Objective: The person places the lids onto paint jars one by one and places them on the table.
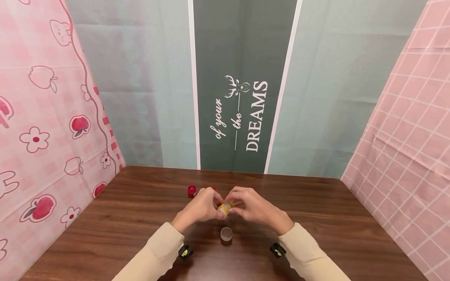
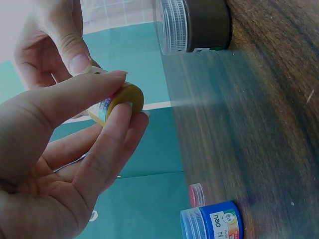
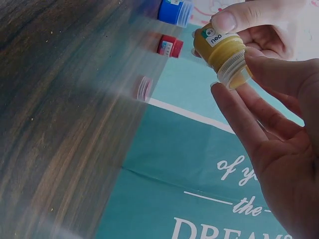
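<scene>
Left edge of the wooden surface [image 1: 105,218] runs beside a pink apple-print cloth [image 1: 38,117]; far edge meets a teal cloth [image 1: 133,97] with a dark green lettered strip [image 1: 242,47]; right edge borders a pink grid cloth [image 1: 411,136]. Wide stretches of wood lie between the forearms and both side edges; a narrower strip lies beyond the hands.

Left to right: lidless red paint jar [image 1: 191,191] just beyond the left hand [image 1: 202,206]. Left hand pinches the body of the yellow paint jar [image 1: 224,208], thumb on one side, fingers on the other. The jar is tilted, off the surface, between both hands. Right hand [image 1: 254,207] has thumb and fingers pinched on the clear ridged lid [image 3: 233,72] at the jar's mouth; cannot tell how tightly it is seated. Brown paint jar [image 1: 226,236], clear lid on, stands nearer the person, just below the hands.

Left wrist view shows the blue paint jar [image 2: 219,222], clear-lidded, "deli" label readable; head view does not show it. Right wrist view adds a loose red-tinted clear lid [image 3: 143,88] on the surface near the red jar, plus the yellow jar's own "deli" label.
</scene>
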Tool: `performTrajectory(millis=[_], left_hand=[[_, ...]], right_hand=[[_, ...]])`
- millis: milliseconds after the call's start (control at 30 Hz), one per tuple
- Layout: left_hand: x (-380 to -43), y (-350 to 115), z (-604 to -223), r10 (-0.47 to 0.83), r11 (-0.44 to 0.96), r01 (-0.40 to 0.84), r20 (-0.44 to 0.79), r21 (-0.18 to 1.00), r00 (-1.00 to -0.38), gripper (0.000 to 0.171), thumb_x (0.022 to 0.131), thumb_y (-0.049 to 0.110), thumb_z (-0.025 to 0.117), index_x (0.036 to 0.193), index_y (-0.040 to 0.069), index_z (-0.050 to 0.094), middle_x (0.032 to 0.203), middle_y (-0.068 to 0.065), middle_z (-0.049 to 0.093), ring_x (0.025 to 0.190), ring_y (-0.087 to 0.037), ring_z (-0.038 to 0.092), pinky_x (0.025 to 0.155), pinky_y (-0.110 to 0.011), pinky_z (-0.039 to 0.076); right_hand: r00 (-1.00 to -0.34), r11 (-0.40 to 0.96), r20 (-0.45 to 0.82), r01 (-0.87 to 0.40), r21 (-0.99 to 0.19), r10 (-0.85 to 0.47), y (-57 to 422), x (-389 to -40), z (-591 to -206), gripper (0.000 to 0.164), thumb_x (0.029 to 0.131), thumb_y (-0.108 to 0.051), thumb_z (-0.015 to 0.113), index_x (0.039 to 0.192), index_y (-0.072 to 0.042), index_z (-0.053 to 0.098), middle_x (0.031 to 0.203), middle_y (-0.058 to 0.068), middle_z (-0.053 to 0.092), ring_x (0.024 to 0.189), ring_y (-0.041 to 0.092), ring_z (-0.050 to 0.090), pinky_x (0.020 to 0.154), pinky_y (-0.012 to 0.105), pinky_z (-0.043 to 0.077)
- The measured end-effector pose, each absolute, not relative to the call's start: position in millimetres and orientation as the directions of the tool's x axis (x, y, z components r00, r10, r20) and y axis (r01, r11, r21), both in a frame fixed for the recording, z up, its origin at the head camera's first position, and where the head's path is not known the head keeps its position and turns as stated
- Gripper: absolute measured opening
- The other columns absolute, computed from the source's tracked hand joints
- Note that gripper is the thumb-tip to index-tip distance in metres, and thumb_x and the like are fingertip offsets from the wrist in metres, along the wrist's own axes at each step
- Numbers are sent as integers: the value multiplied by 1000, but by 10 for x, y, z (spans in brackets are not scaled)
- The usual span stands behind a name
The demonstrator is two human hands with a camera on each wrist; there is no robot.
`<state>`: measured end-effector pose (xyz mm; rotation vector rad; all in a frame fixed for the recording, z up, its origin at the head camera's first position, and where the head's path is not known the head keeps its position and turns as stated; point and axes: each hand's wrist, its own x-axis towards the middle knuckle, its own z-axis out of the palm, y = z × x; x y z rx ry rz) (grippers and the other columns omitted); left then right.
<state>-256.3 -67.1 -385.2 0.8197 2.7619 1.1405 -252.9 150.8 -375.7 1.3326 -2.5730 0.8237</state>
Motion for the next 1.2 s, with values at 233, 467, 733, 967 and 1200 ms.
performTrajectory(millis=[233, 467, 733, 967, 1200], left_hand=[[-2551, -675, -3848, 509, 584, 475, 159, 658, -846, 28, 74, 14, 92, 97, 3, 80, 90, -8, 80, 72, -9, 70, 69, -28, 63], [-2539, -668, -3826, 522, 575, 487, 164, 657, -837, 26, 74, 12, 91, 96, 3, 80, 88, -7, 80, 71, -8, 70, 67, -25, 62], [-2518, -666, -3799, 531, 569, 505, 178, 649, -828, 24, 74, 10, 91, 94, 3, 80, 86, -7, 79, 69, -7, 69, 65, -23, 61], [-2505, -663, -3783, 533, 570, 513, 186, 642, -825, 24, 74, 10, 91, 93, 2, 79, 86, -7, 79, 69, -6, 68, 64, -22, 61], [-2483, -652, -3778, 537, 568, 522, 194, 636, -821, 23, 74, 9, 90, 93, 3, 80, 84, -7, 79, 67, -6, 68, 63, -20, 59]], right_hand=[[-556, 426, 388, -824, -372, -736, 1499, -2521, -3778, 22, 87, -8, 81, 108, -7, 74, 105, 3, 70, 93, 13, 68, 80, 20, 60], [-571, 431, 363, -809, -400, -736, 1495, -2517, -3781, 22, 88, -5, 80, 109, -5, 74, 106, 4, 70, 95, 12, 69, 82, 19, 60], [-591, 438, 346, -791, -428, -729, 1495, -2507, -3782, 21, 89, -4, 78, 110, -5, 74, 107, 5, 70, 95, 12, 70, 82, 17, 60], [-609, 438, 331, -770, -464, -721, 1489, -2503, -3775, 21, 90, -3, 77, 111, -4, 74, 105, 5, 69, 94, 12, 72, 82, 15, 59], [-638, 455, 311, -743, -491, -705, 1498, -2488, -3769, 20, 93, -11, 76, 112, -6, 74, 101, 3, 72, 89, 5, 71, 79, 15, 59]])
